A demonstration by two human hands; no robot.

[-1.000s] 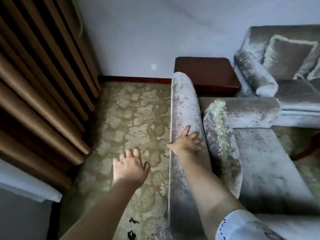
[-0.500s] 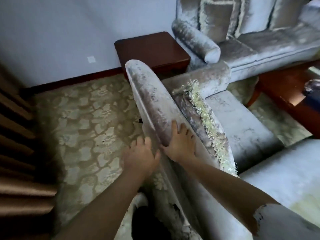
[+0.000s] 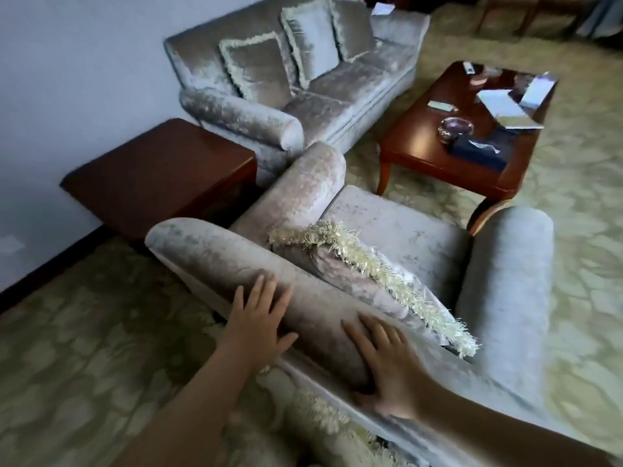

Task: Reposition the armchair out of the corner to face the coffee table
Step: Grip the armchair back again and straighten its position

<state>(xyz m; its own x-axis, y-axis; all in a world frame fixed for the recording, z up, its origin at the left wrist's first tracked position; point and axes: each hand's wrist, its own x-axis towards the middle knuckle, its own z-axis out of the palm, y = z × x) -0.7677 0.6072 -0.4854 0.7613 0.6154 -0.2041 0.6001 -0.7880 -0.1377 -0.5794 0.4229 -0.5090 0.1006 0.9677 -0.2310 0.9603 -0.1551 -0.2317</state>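
Observation:
The grey velvet armchair (image 3: 397,237) fills the middle of the view, its seat open toward the upper right. A fringed cushion (image 3: 357,274) leans against its backrest. My left hand (image 3: 256,323) lies flat on the top of the backrest, fingers spread. My right hand (image 3: 387,362) presses flat on the same rolled top, a little nearer to me. The dark wooden coffee table (image 3: 424,153) stands beyond the chair's front, carrying papers, an ashtray and a dark box.
A matching sofa (image 3: 344,85) with several cushions runs along the wall at the top. A dark wooden side table (image 3: 158,176) sits between the sofa and the armchair's left arm. Patterned carpet (image 3: 81,332) covers the floor on both sides.
My left hand has come from the air beside the chair onto the backrest, next to my right hand. The view has swung right, bringing the sofa and coffee table in and losing the curtains.

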